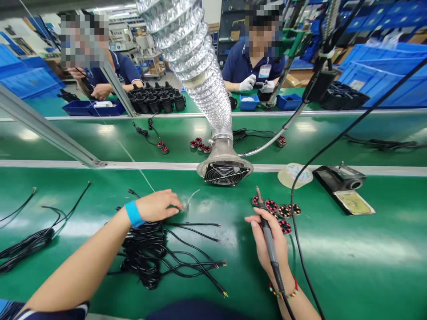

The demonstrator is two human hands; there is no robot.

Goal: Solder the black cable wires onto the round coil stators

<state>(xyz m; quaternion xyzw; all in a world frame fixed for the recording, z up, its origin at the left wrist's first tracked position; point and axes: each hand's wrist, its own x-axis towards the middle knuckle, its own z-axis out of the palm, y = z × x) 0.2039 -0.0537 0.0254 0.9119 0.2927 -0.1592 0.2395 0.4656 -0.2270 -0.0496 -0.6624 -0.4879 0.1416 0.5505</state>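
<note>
My right hand (271, 242) grips a soldering iron (267, 235) like a pen, its tip pointing up and away. Just beyond the fingers lies a group of small round motor stators (284, 211) with red or copper-coloured windings. My left hand (158, 205), with a blue band at the wrist, is closed around a thin silvery solder wire (192, 195). That strand comes down from the upper left, and its curved end sticks out past the fingertips. Beneath and in front of this hand is a pile of black cables (147, 253), their stripped ends pointing right.
A fan-fronted fume duct (225, 171) hangs over the bench's far edge. A soldering iron stand with a sponge (353, 202) and a tape roll (295, 174) sit at the right. The iron's black cord (300, 249) crosses there. More cables (30, 244) lie left. Two people work opposite.
</note>
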